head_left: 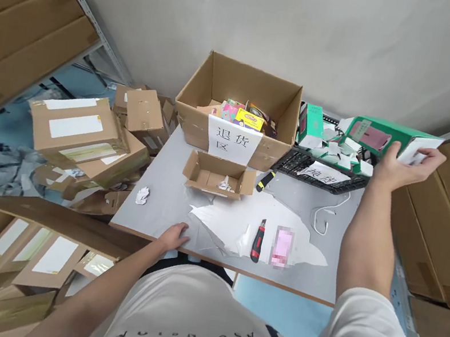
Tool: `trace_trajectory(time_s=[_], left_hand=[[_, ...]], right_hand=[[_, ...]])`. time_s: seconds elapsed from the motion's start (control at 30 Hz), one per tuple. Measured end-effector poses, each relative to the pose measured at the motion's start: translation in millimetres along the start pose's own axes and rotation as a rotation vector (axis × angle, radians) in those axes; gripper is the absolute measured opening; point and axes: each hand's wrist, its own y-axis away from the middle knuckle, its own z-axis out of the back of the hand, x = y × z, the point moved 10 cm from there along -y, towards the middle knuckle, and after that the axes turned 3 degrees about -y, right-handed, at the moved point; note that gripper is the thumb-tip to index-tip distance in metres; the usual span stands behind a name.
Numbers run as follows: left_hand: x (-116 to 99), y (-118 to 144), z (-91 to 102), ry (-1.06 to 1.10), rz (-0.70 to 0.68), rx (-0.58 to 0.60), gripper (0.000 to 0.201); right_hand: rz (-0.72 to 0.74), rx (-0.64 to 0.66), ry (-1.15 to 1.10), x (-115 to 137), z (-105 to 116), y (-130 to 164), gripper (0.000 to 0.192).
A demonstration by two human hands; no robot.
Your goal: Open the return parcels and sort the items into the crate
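Note:
My right hand [400,164] is stretched out to the far right and grips a long green box [381,137] with a white end, held above a black crate [296,161] full of green and white boxes. My left hand [173,236] rests flat on the near edge of the grey table [168,193], fingers spread, beside torn white paper [232,228]. A red-and-black utility knife [258,240] and a pink item [282,246] lie on the paper.
A large open carton [240,107] with a white label and mixed goods stands at the table's back. In front of it lie a small open cardboard box [217,175], a yellow-black tool [265,180] and a white cable [325,215]. Taped parcels [83,135] pile at left; cartons fill shelves both sides.

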Motion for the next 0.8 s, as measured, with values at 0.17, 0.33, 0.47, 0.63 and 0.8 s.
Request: trace_trajectory(time_s=[0.17,0.33,0.47,0.63,0.8], left_hand=[[6.5,10.8,-5.8,0.038,0.047,-0.045,0.038],[9.1,19.8,-18.5,0.068,0.066,-0.06,0.036],[9.7,23.0,-31.8,0.101,0.078,-0.047,0.04],[-9.3,14.3,-20.1,0.019,0.005,-0.114,0.042],[-39.6,-7.6,12.3,-0.078,-0.12,-0.266,0.041]], right_hand=[[-0.103,-0.115,0.01,-55.6,-71.1,12.6,0.043],[-0.262,0.142,0.108,-90.6,-142.2,61.8,0.049],[-0.494,0.323,0.301,-119.5,-170.0,90.4,0.066],[-0.541,0.55,0.476,-123.3,-181.8,89.9,0.07],[-0.452,0.876,0.518,-118.3,-189.3,94.1,0.083]])
